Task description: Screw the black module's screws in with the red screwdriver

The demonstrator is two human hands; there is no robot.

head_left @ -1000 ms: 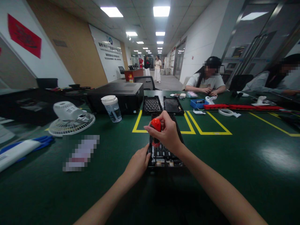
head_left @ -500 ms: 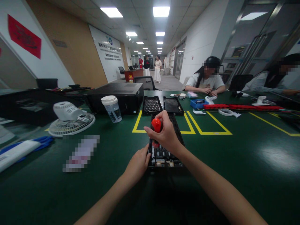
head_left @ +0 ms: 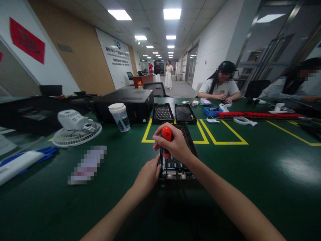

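Observation:
In the head view, a black plastic case (head_left: 175,165) with rows of moulded pockets lies on the table in front of me. My left hand (head_left: 148,172) grips its near left edge, the thumb along the side. Over the case, my right hand (head_left: 178,144) is wrapped around the handle of a screwdriver (head_left: 166,133), red at the top and bottom with a dark middle. The handle stands roughly upright above the left part of the case. Its tip is hidden, so I cannot tell what it touches.
Two more black trays (head_left: 163,113) lie beyond the case, near a black computer case (head_left: 125,100). Leftward are a lidded cup (head_left: 120,117), a white fan (head_left: 75,129) and blue cable (head_left: 47,152). A blue box (head_left: 212,111) and a seated person (head_left: 222,85) are at right.
My right fingers have shifted around the screwdriver handle, from reaching over its top to curling lower on its left side. My left hand and the case have stayed put.

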